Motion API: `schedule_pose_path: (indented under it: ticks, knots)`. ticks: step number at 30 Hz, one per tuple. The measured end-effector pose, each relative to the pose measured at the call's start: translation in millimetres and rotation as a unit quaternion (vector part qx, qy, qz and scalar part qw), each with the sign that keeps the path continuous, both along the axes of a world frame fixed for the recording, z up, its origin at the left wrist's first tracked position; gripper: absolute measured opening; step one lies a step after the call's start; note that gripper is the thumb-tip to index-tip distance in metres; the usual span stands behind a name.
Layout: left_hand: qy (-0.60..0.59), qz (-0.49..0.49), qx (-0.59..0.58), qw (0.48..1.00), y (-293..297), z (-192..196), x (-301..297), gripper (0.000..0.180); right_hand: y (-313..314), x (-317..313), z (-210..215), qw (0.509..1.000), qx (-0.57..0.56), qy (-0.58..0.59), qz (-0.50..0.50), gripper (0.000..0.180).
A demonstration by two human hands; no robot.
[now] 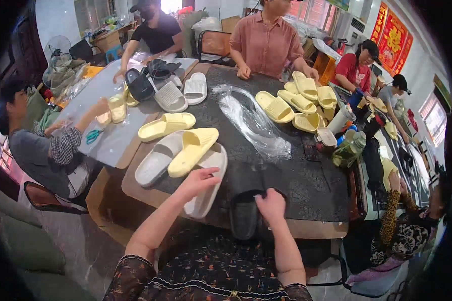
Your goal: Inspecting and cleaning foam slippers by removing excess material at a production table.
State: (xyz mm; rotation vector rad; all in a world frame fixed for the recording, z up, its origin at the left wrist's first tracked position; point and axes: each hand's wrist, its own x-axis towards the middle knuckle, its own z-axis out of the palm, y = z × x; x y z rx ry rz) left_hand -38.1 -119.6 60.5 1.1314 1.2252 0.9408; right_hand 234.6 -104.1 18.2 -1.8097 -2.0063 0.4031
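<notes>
Large dark-topped table [306,185] fills the scene centre; other people sit or stand around its far and side edges. Far right on it: a cluster of yellow slippers [299,103]. Centre: a crumpled clear plastic bag [256,125]. Left of centre: a pale grey slipper [158,158] with a yellow slipper [193,150] lying tilted across it and across a second grey slipper [208,185]; one more yellow slipper [165,125] just beyond.

Near edge: a black slipper [246,205], lying lengthwise toward the person, overhanging the table's near rim. Right hand [271,205] is clenched on its right side, grasping it. Left hand [198,180] is released, fingers loosely curled, above the second grey slipper, just left of the black one; contact cannot be told.
</notes>
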Motion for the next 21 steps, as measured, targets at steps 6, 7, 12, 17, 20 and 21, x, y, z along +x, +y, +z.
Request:
schedule_pose_path:
  ticks: [6,7,12,17,20,21]
  knots:
    - [-0.214,-0.076,0.019,0.974,3.0,-1.1,33.7,0.059,-7.2,96.6,1.8,0.990,0.037,-0.012,-0.134,0.034]
    - [-0.276,-0.085,0.043,0.956,4.8,-6.9,41.9,0.065,-1.4,113.2,0.1,0.985,0.056,-0.032,-0.161,0.034]
    - [-0.160,-0.238,-0.073,0.955,2.3,7.3,59.0,0.065,27.2,204.3,2.7,0.961,0.061,-0.095,-0.253,0.032]
    - [-0.002,-0.216,0.067,0.974,2.1,30.7,54.3,0.053,34.6,224.1,11.5,0.944,0.064,-0.081,-0.314,0.032]
    - [0.352,0.039,0.306,0.884,16.9,30.1,46.0,0.067,16.5,166.4,29.3,0.897,0.248,-0.141,-0.339,0.034]
    - [0.419,0.051,0.270,0.865,23.2,26.7,46.1,0.071,9.2,147.9,37.4,0.897,0.246,-0.140,-0.339,0.034]
